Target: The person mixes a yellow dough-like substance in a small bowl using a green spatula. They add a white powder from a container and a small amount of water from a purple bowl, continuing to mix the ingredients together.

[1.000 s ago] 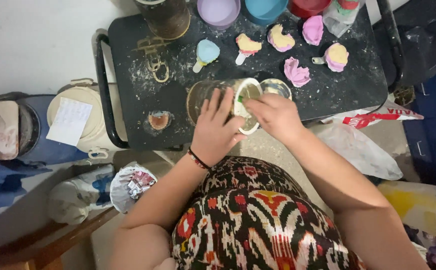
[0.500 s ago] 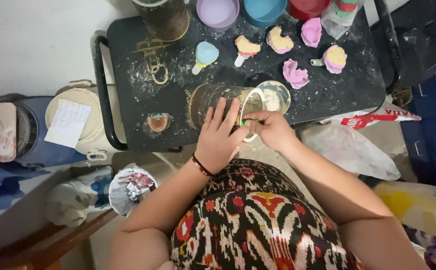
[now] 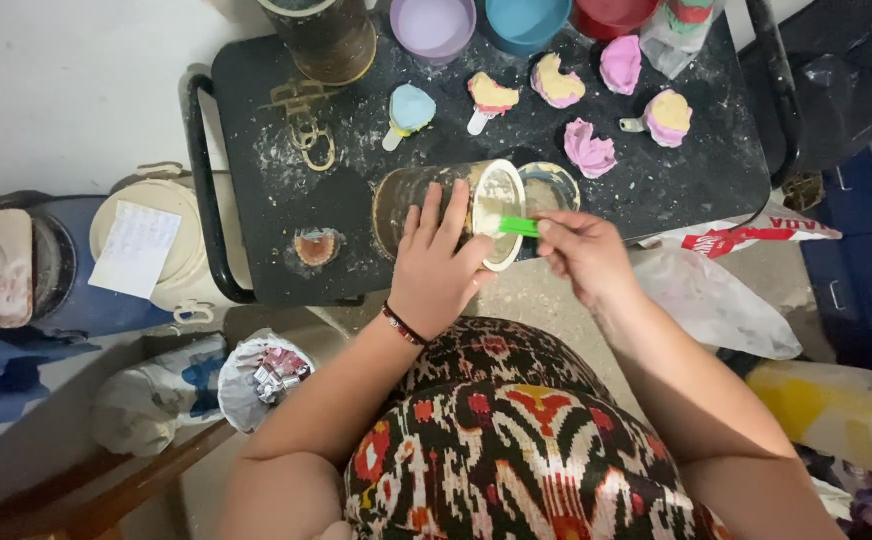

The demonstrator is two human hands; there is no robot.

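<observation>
My left hand (image 3: 440, 258) grips a round metal can (image 3: 416, 198) that lies tipped on its side on the black tray table (image 3: 676, 190), its open mouth facing right. My right hand (image 3: 584, 255) holds a small green scoop (image 3: 518, 226) whose tip reaches into the can's mouth, where pale powder shows. A shallow round lid or dish (image 3: 550, 186) sits just behind the can's mouth.
Several coloured plaster dental casts (image 3: 588, 150) lie on the table's far half, with a purple bowl (image 3: 434, 24), a blue bowl (image 3: 526, 20) and a tall can (image 3: 328, 38) along the back edge. Plastic bags (image 3: 716, 300) lie at the right; containers and a bag stand left on the floor.
My right hand has drawn back to the right, and the green scoop now shows at the can's mouth. My left hand has stayed on the can.
</observation>
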